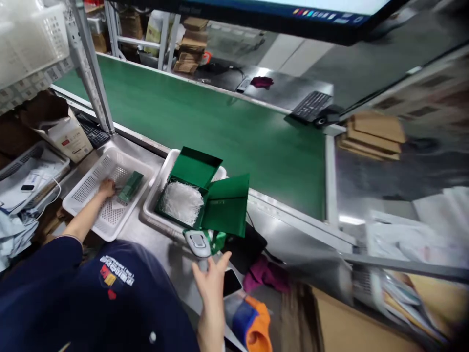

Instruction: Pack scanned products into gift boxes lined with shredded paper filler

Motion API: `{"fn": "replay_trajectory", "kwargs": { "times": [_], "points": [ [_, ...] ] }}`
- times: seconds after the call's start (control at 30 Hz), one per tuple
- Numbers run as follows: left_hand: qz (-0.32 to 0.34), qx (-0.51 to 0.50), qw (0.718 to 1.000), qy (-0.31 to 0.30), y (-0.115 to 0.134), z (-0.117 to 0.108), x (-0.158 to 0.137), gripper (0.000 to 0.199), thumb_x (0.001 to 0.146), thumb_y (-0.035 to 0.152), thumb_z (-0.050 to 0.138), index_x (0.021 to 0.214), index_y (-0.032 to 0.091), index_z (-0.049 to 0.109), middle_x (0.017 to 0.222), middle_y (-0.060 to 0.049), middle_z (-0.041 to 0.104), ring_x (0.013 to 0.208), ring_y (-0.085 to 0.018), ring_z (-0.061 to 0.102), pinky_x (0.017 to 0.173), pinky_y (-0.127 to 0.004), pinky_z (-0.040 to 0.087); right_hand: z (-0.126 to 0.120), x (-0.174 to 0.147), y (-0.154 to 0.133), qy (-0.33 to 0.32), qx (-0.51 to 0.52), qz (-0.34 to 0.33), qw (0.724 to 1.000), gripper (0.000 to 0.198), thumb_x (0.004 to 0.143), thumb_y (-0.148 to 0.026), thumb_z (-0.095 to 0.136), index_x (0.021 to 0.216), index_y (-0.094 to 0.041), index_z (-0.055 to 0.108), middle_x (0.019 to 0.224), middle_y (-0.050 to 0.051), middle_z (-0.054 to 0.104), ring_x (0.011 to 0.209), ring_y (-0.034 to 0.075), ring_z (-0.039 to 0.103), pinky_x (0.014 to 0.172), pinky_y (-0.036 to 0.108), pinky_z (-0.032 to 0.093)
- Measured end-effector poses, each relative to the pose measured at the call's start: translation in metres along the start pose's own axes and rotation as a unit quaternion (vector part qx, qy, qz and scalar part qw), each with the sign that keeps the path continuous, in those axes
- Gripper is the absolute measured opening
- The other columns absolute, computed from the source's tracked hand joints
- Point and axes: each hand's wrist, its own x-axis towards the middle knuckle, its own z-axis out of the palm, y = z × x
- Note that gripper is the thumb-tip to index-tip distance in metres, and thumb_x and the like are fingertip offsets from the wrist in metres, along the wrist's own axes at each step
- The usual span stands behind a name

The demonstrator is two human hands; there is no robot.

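Note:
My left hand (107, 188) is inside a white perforated basket (82, 195), its fingers curled together. Whether it grips anything is too small to make out. Just right of it lies a green packet (131, 187) in clear wrapping. My right hand (211, 279) has its fingers spread around the handle end of a grey-white barcode scanner (198, 243), with no closed grip visible. Beyond the scanner, an open green gift box (161, 203) filled with white shredded paper (182, 202) sits in a second white basket (148, 208). Its green flaps (227, 204) are folded outward.
A green conveyor belt (220, 132) runs behind the steel bench. A monitor (278, 19) hangs overhead. Near my right hand are a phone (231, 282), purple cloth (266, 275) and an orange-blue tape dispenser (252, 322). A metal post (90, 68) stands at left.

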Motion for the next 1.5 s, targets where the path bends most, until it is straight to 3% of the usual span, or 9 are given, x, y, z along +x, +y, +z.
{"fn": "replay_trajectory", "kwargs": {
  "times": [0.1,0.2,0.5,0.8,0.93,1.07,1.3,1.4,1.5],
  "points": [
    [0.011,0.02,1.0,-0.006,0.0,-0.005,0.008,0.019,0.094,0.024,0.074,0.106,0.01,0.075,0.117,-0.015,0.078,0.122,-0.031,0.07,0.111,-0.051,0.057,0.02,-0.031,-0.036,-0.011,0.075,-0.035,0.996,0.061,0.08,-0.049,0.065,0.125,-0.01,0.078,0.177,0.028,0.035,0.164,0.047,0.039,0.129,0.061,0.041],
    [0.013,0.035,0.999,-0.02,-0.002,-0.007,0.016,0.016,0.097,0.023,0.075,0.108,0.011,0.076,0.119,-0.014,0.078,0.122,-0.029,0.072,0.111,-0.05,0.057,0.042,-0.031,-0.084,-0.134,0.146,-0.073,0.978,0.052,0.086,-0.038,0.062,0.131,-0.015,0.077,0.138,0.019,0.076,0.128,0.035,0.073,0.113,0.051,0.057],
    [-0.041,-0.008,0.999,-0.018,-0.002,0.004,0.011,0.032,0.105,0.037,0.071,0.124,0.011,0.074,0.124,-0.016,0.078,0.119,-0.028,0.075,0.108,-0.051,0.059,0.085,-0.002,-0.177,-0.316,-0.068,-0.216,0.921,0.049,0.09,-0.017,0.065,0.14,-0.018,0.068,0.14,0.015,0.074,0.127,0.035,0.072,0.103,0.043,0.057],
    [-0.079,-0.104,0.991,0.008,-0.002,-0.003,-0.01,0.008,0.1,0.015,0.072,0.107,0.011,0.072,0.118,-0.013,0.078,0.115,-0.026,0.073,0.107,-0.047,0.058,0.108,-0.019,-0.169,-0.291,0.009,-0.151,0.945,0.027,0.091,-0.022,0.058,0.114,-0.016,0.07,0.112,0.013,0.077,0.109,0.031,0.072,0.098,0.042,0.055],
    [-0.011,-0.186,0.981,0.055,0.006,-0.025,-0.023,0.012,0.1,0.013,0.061,0.089,0.015,0.065,0.093,-0.007,0.078,0.099,-0.017,0.07,0.093,-0.026,0.053,0.115,-0.026,-0.16,-0.262,0.022,-0.162,0.951,0.023,0.09,-0.026,0.06,0.109,-0.018,0.068,0.111,0.011,0.07,0.105,0.028,0.069,0.096,0.04,0.055],
    [0.041,-0.246,0.962,0.113,0.011,-0.046,-0.038,0.014,0.098,0.013,0.058,0.085,0.019,0.059,0.074,0.0,0.071,0.079,-0.015,0.068,0.077,-0.023,0.052,0.113,-0.019,-0.17,-0.245,0.068,-0.194,0.948,0.021,0.091,-0.029,0.06,0.108,-0.019,0.065,0.112,0.011,0.066,0.105,0.027,0.067,0.096,0.04,0.056],
    [0.165,-0.428,0.875,0.153,0.048,-0.048,-0.057,0.011,0.085,0.024,0.069,0.094,0.018,0.072,0.083,-0.004,0.076,0.073,-0.019,0.072,0.066,-0.027,0.056,0.1,-0.002,-0.203,-0.149,0.139,-0.258,0.944,0.019,0.09,-0.028,0.061,0.107,-0.019,0.062,0.109,0.011,0.062,0.103,0.028,0.066,0.09,0.04,0.057],
    [0.191,-0.423,0.877,0.121,0.071,-0.045,-0.057,0.02,0.087,0.027,0.069,0.103,0.017,0.077,0.089,-0.006,0.081,0.077,-0.021,0.075,0.07,-0.029,0.059,0.09,-0.004,-0.193,-0.134,0.144,-0.239,0.951,0.02,0.091,-0.028,0.061,0.109,-0.019,0.065,0.107,0.011,0.063,0.102,0.028,0.067,0.089,0.041,0.058],
    [0.19,-0.343,0.915,0.092,0.096,-0.041,-0.046,0.019,0.093,0.021,0.066,0.107,0.017,0.078,0.099,-0.009,0.084,0.087,-0.024,0.079,0.082,-0.032,0.062,0.079,-0.016,-0.165,-0.115,0.162,-0.209,0.957,0.033,0.092,-0.029,0.064,0.122,-0.017,0.071,0.114,0.014,0.07,0.109,0.03,0.071,0.097,0.045,0.06]
  ]
}}
